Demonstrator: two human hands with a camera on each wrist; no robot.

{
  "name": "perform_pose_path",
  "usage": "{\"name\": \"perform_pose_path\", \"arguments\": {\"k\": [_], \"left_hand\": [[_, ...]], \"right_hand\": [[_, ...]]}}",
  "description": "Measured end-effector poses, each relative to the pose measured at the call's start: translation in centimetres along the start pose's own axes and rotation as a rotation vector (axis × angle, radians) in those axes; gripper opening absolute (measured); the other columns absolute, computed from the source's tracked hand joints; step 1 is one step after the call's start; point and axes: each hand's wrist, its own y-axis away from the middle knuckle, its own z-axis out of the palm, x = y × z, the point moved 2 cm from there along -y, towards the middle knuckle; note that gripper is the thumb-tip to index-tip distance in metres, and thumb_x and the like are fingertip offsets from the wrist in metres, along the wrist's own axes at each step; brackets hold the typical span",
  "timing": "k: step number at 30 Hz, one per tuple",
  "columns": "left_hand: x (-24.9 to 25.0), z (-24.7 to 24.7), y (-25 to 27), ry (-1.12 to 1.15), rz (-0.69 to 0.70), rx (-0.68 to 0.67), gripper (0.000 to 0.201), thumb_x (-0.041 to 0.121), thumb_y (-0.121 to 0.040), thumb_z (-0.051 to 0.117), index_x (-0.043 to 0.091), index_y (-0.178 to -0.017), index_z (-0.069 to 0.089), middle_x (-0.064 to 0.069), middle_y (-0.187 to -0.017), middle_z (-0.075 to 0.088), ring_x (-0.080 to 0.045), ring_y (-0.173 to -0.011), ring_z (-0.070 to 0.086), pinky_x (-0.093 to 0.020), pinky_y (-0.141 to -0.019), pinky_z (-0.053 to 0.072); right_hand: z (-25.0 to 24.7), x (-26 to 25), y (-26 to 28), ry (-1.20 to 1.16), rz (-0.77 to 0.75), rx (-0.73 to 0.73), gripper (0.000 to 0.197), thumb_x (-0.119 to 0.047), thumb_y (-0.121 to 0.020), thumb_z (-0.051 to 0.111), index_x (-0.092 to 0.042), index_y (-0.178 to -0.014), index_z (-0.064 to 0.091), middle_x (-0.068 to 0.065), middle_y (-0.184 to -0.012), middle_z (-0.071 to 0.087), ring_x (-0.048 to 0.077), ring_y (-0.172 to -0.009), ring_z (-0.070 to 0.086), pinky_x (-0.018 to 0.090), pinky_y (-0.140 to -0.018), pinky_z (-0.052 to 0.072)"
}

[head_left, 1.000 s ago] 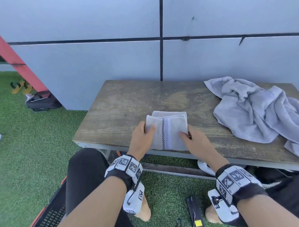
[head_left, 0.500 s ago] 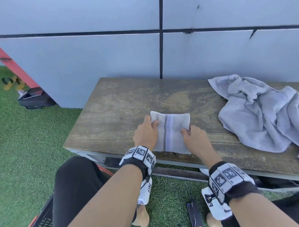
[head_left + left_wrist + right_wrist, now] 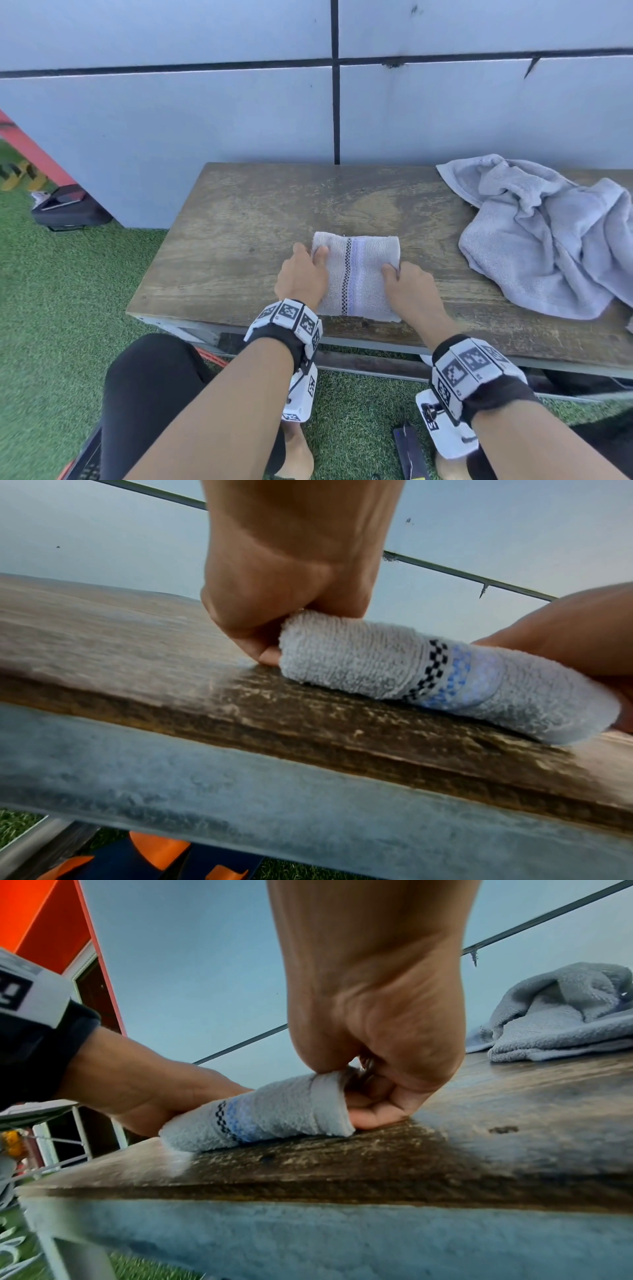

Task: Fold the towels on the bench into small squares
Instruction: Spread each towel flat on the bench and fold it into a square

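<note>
A small white towel (image 3: 358, 277) with a black checkered stripe and a blue band lies folded near the front edge of the wooden bench (image 3: 246, 240). My left hand (image 3: 301, 274) grips its left edge, thumb on top and fingers curled under, as the left wrist view shows (image 3: 274, 631). My right hand (image 3: 407, 291) pinches the right edge of the towel (image 3: 274, 1115) the same way (image 3: 369, 1083). A crumpled grey towel (image 3: 548, 240) lies unfolded at the bench's right end.
A pale tiled wall (image 3: 239, 120) stands right behind the bench. Green artificial turf (image 3: 61, 291) surrounds it. A black bag (image 3: 68, 209) lies by the wall at left, beside a red beam (image 3: 27, 147). My knee (image 3: 154, 383) is below the bench's front edge.
The near half of the striped towel has been folded away from me over the far half. Both hands moved forward with it and now hold its sides.
</note>
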Motion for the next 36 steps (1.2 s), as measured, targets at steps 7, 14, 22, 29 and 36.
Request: {"name": "perform_pose_path", "arguments": {"k": [7,14,22,29,36], "left_hand": [[0.3,-1.4,1.0,0.243,0.027,-0.116,0.042,0.046,-0.088,0.053,0.02,-0.119,0.041,-0.003,-0.101,0.065,-0.02,-0.083,0.064,-0.044,-0.078,0.057],[0.2,-2.2,1.7,0.235,0.301,0.081,0.057,0.007,-0.089,0.053,0.021,-0.141,0.034,-0.001,-0.117,0.056,-0.02,-0.105,0.056,-0.039,-0.091,0.048],[0.5,0.0,5.2,-0.199,0.509,0.016,0.047,0.043,-0.101,0.042,0.024,-0.144,0.039,-0.005,-0.16,0.024,-0.025,-0.151,0.01,-0.051,-0.121,0.013],[-0.5,2.4,7.4,-0.49,0.66,-0.183,0.105,0.083,-0.079,0.046,0.03,-0.16,0.004,-0.003,-0.168,-0.009,-0.019,-0.153,-0.02,-0.05,-0.123,-0.01],[0.4,2.6,7.2,-0.394,0.671,-0.165,0.06,0.056,-0.103,0.017,0.033,-0.158,0.018,-0.004,-0.168,0.003,-0.022,-0.155,-0.002,-0.044,-0.125,-0.005]], "right_hand": [[-1.6,-1.0,2.3,-0.13,-0.076,0.136,0.034,-0.046,-0.099,0.048,-0.014,-0.106,0.04,0.004,-0.091,0.055,0.021,-0.076,0.056,0.041,-0.065,0.051],[-1.6,-1.2,2.4,0.437,-0.415,-0.011,0.043,-0.042,-0.102,0.038,-0.029,-0.142,0.041,-0.005,-0.156,0.029,0.024,-0.14,0.024,0.047,-0.111,0.032],[-2.4,-1.0,3.7,0.199,-0.372,0.058,0.014,-0.028,-0.096,0.048,-0.022,-0.099,0.06,0.0,-0.096,0.057,0.022,-0.086,0.057,0.041,-0.082,0.048],[-2.5,2.3,3.3,0.076,-0.218,-0.008,0.036,0.0,-0.09,0.044,-0.014,-0.1,0.076,0.004,-0.096,0.074,0.017,-0.079,0.062,0.024,-0.067,0.043],[-2.5,2.7,3.6,0.051,-0.266,-0.141,0.026,-0.003,-0.085,0.053,-0.015,-0.081,0.075,0.003,-0.079,0.072,0.018,-0.071,0.064,0.028,-0.06,0.046]]}}
